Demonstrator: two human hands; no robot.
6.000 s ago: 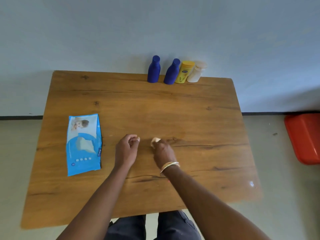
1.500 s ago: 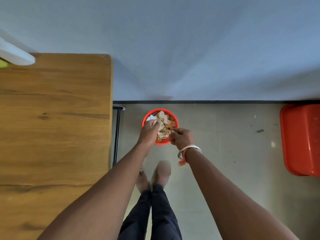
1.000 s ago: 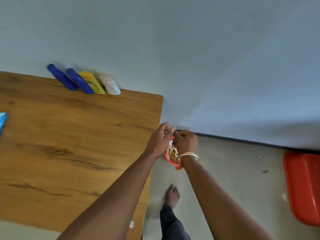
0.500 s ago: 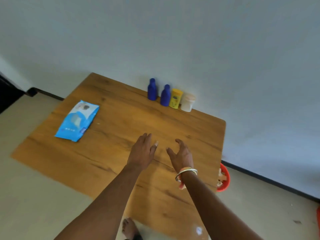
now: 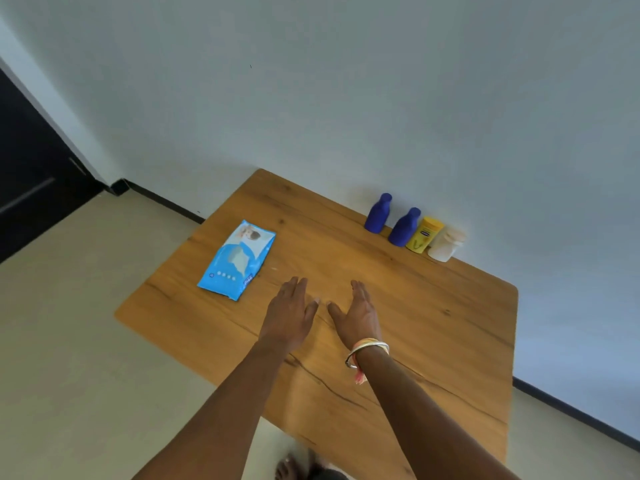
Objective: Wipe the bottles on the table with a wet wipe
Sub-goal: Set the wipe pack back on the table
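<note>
Wooden table (image 5: 433,323) returns; your left hand (image 5: 287,317) and right hand (image 5: 358,318) spread flat, empty, wipe discarded. Bottles (image 5: 403,227) look finished.

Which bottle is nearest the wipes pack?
The blue bottle at the row's left end; the second blue bottle, yellow bottle and white jar stand farther right.

surface (image 5: 433,317): wood grain, smooth, slight sheen. wipes pack (image 5: 237,260): glossy plastic film. blue bottles (image 5: 379,213), yellow bottle (image 5: 424,234), white bottle (image 5: 446,244): matt plastic. bangle (image 5: 367,348): shiny metal.
</note>
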